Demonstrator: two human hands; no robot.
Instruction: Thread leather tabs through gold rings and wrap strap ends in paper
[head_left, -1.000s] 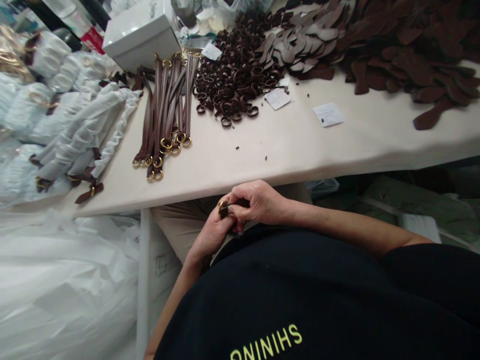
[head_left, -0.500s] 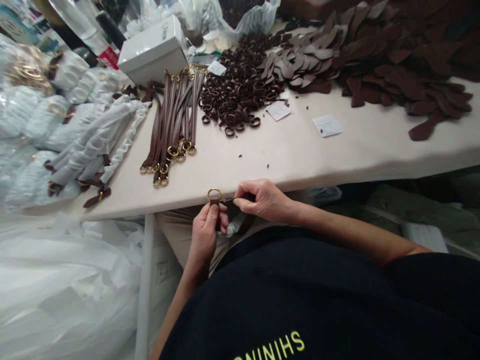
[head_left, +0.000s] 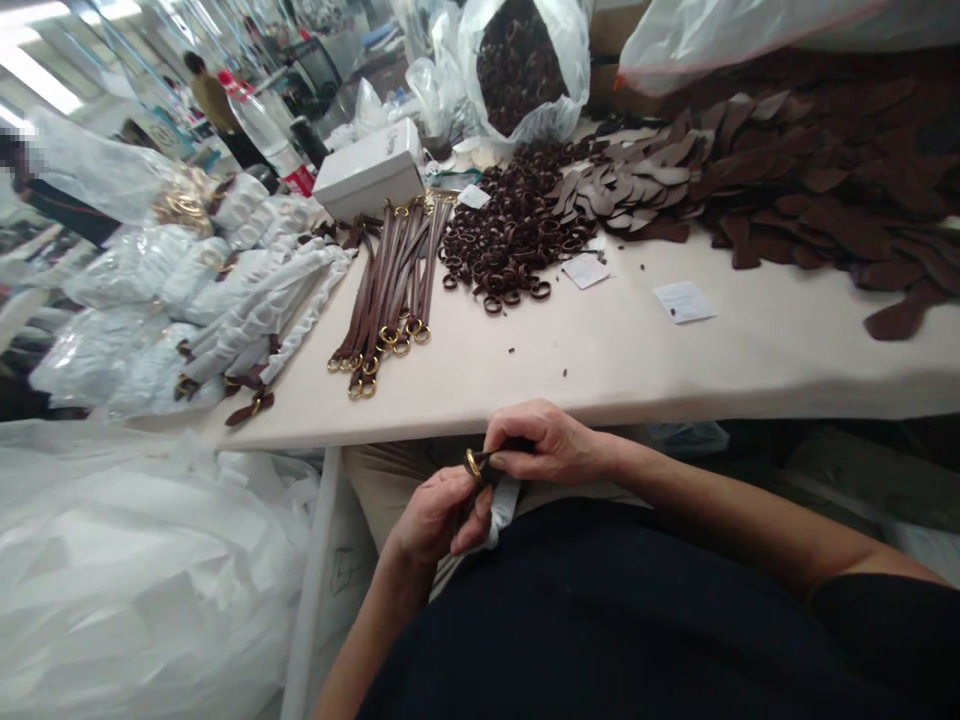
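Over my lap, just below the table's front edge, my left hand (head_left: 448, 508) is closed on a brown leather strap with a gold ring (head_left: 472, 464) at its end. The ring is tilted, seen nearly edge-on. White wrapping (head_left: 504, 505) shows behind my left fingers, around the strap's lower part. To the right, my right hand (head_left: 551, 440) pinches a narrow dark piece (head_left: 517, 446) against the strap beside the ring. Most of that piece is hidden in my fingers, so its kind cannot be made out.
On the table (head_left: 637, 365) lie brown straps with gold rings (head_left: 397, 280), a heap of leather loops (head_left: 510, 225), leather cut pieces (head_left: 832, 200) and paper labels. White-wrapped straps (head_left: 262, 310) lie left, near a white box (head_left: 371, 170). A bag of loops (head_left: 521, 65) stands behind.
The view has tilted up, showing more of the room. The gold ring has turned from facing me to nearly edge-on, and my right hand has come closer to my left at the strap's end.
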